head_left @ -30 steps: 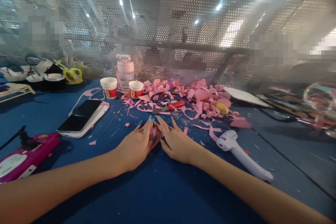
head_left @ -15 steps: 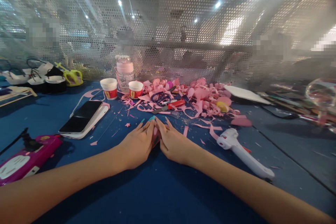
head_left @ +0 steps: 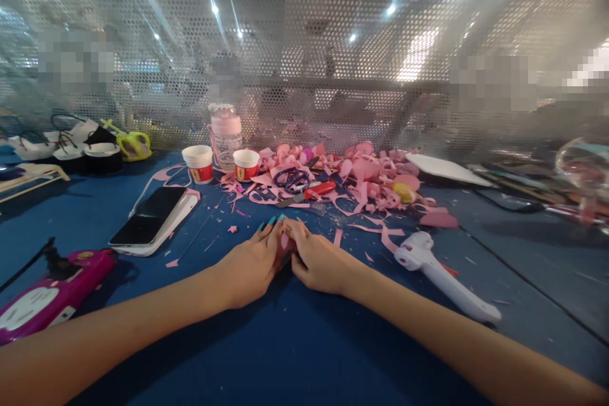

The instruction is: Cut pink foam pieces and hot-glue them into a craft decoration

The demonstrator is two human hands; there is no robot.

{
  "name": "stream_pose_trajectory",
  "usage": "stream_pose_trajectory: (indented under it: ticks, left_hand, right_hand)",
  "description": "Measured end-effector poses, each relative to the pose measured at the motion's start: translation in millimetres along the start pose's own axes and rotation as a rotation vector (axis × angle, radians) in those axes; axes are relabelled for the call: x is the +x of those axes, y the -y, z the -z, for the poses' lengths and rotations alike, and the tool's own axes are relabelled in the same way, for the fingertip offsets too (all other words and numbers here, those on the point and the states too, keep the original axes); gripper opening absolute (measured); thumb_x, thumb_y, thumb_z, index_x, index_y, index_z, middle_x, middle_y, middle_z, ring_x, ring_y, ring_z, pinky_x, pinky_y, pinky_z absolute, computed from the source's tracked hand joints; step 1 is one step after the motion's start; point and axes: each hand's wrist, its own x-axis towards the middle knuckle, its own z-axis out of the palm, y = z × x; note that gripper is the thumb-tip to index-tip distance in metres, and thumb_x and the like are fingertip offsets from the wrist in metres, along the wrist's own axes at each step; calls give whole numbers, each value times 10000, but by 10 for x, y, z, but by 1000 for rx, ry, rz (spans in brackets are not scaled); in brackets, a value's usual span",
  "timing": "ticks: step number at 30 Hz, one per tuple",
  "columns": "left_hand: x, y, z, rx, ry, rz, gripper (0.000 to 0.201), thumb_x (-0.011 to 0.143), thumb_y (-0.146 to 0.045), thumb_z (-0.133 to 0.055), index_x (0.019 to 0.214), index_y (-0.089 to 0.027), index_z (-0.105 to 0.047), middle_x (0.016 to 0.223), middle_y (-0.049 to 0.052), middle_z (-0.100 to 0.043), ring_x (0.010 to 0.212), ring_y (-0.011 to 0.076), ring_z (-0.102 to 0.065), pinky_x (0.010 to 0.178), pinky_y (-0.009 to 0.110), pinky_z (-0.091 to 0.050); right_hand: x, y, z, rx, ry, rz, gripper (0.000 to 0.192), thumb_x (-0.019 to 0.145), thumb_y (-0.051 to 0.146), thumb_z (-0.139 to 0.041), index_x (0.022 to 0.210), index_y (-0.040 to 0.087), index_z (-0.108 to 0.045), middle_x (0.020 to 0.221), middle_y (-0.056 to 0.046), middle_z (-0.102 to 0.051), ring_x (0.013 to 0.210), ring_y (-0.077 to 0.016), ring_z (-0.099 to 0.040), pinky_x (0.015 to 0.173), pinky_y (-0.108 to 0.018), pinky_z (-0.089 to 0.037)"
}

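Blue felt-like tabletop (head_left: 295, 342), perforated metal screen (head_left: 333, 76) behind. My left hand (head_left: 247, 266) and right hand (head_left: 318, 260) lie flat, fingers nearly closed, pressed together around a small pink paper piece (head_left: 284, 244) pinched between them on the table. Beyond: a heap of curled pink paper scraps (head_left: 366, 181), two red-and-white paper cups (head_left: 198, 163), one purple-handled scissors (head_left: 291, 177), one white glue gun (head_left: 442, 276), one glossy phone (head_left: 150, 222).

head view, forward-down, close over blue table (head_left: 295, 342).
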Motion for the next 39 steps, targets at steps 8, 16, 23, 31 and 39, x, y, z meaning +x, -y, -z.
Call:
stream_pose_trajectory:
  ticks: [8, 16, 23, 31, 39]
  left_hand:
    - [14, -14, 10, -67, -28, 75, 476, 831, -154, -273, 1286, -25, -221, 1370, 234, -284, 1262, 286, -291, 988, 403, -324]
    - [1, -11, 81, -200, -29, 150, 520, 858, -211, -281, 1334, -49, -151, 1315, 221, -389, 1190, 272, -415, 927, 399, -388]
    - [37, -23, 39, -331, -71, 252, 606, 865, -214, -283, 1365, -52, 19, 1248, 213, -471, 1134, 248, -480, 872, 378, -437]
    - [55, -58, -23, -283, -80, 247, 573, 825, -153, -317, 1327, 14, -98, 1278, 272, -407, 1190, 283, -411, 915, 428, -400]
    - [45, -61, -53, -306, -124, 258, 556, 842, -196, -327, 1330, -12, -133, 1274, 258, -421, 1202, 282, -396, 922, 449, -397]
  right_hand:
    - [16, 31, 17, -70, -28, 38, 491, 701, 121, -366, 1183, 56, -303, 783, -83, -605, 762, -214, -607, 844, -411, -392]
    - [-2, 31, 0, -105, -49, 58, 466, 710, 116, -367, 1166, 28, -328, 763, -82, -613, 788, -216, -608, 965, -444, -293]
    - [-18, 40, -3, -21, -52, 26, 440, 699, 93, -381, 1135, 53, -340, 878, -135, -618, 792, -222, -614, 921, -424, -347]
    - [-28, 79, -59, 51, -125, -60, 467, 677, 67, -409, 1134, 20, -328, 828, -128, -628, 846, -218, -619, 1001, -435, -254]
    - [-31, 67, -85, 14, -127, -55, 455, 703, 89, -388, 1149, 46, -312, 855, -110, -623, 877, -208, -609, 1018, -430, -233]
